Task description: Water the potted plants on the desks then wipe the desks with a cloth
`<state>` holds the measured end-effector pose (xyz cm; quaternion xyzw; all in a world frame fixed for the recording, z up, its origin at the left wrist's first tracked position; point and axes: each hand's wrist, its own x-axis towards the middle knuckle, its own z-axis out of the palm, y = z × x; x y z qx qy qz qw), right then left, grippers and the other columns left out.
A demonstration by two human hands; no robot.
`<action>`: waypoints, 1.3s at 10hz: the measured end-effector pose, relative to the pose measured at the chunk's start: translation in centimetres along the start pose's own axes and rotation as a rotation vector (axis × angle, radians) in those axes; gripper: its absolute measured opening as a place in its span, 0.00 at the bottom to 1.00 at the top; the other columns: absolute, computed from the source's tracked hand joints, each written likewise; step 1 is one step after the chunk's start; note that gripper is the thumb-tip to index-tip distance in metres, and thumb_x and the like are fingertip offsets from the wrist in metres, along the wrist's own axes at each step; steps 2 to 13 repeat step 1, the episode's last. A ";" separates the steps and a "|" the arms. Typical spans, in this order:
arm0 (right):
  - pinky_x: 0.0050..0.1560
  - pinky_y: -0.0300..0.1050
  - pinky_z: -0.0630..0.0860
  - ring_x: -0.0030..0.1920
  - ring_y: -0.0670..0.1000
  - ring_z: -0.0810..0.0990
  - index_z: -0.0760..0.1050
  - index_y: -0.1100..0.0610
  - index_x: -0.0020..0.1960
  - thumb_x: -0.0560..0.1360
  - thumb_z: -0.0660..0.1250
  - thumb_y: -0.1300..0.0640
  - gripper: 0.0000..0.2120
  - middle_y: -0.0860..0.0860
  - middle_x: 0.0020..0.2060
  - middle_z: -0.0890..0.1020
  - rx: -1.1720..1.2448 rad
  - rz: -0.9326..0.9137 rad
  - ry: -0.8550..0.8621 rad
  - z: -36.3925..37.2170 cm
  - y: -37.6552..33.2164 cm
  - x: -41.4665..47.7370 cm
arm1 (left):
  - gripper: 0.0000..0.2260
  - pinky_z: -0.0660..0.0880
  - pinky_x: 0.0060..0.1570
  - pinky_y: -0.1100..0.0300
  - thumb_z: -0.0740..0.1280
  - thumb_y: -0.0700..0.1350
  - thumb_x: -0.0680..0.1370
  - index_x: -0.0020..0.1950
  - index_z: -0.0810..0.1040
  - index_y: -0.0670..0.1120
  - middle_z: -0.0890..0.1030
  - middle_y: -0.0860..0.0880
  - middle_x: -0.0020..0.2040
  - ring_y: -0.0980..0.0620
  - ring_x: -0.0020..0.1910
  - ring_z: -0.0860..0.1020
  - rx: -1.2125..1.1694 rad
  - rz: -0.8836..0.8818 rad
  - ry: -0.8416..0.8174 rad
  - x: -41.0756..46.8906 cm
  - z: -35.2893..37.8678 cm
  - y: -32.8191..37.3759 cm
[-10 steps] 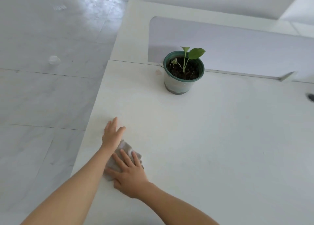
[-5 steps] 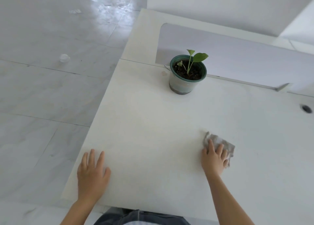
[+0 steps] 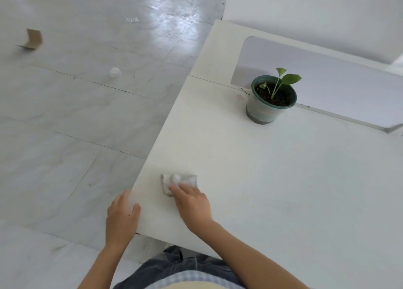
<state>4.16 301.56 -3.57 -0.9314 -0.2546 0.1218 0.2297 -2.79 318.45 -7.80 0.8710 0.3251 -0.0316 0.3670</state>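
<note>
While wiping the desk (image 3: pixel 283 190), sweep in overlapping lanes up to the plant pot (image 3: pixel 270 105) and around its base. Steady with the left hand (image 3: pixel 121 219), resting loose on the edge; press evenly with the right hand (image 3: pixel 193 203), fingers flat on the cloth (image 3: pixel 181 179), well apart from the pot.

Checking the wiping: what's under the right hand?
A folded grey cloth lies under the right hand, flat on the desk. The fingers cover its near part; the desk surface beneath the cloth is hidden.
</note>
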 end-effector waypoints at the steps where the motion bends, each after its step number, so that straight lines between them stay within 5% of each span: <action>1: 0.71 0.63 0.50 0.74 0.60 0.55 0.57 0.47 0.73 0.78 0.53 0.47 0.23 0.56 0.72 0.62 -0.121 -0.204 -0.427 1.3 -1.7 -0.8 | 0.22 0.62 0.66 0.45 0.61 0.41 0.78 0.71 0.63 0.38 0.66 0.38 0.71 0.38 0.69 0.63 0.012 0.023 0.025 -0.4 -0.3 0.4; 13: 0.71 0.63 0.50 0.74 0.60 0.55 0.57 0.47 0.73 0.78 0.53 0.47 0.23 0.56 0.72 0.62 -0.121 -0.204 -0.427 1.3 -1.7 -0.8 | 0.22 0.62 0.66 0.45 0.61 0.41 0.78 0.71 0.63 0.38 0.66 0.38 0.71 0.38 0.69 0.63 0.012 0.023 0.025 -0.4 -0.3 0.4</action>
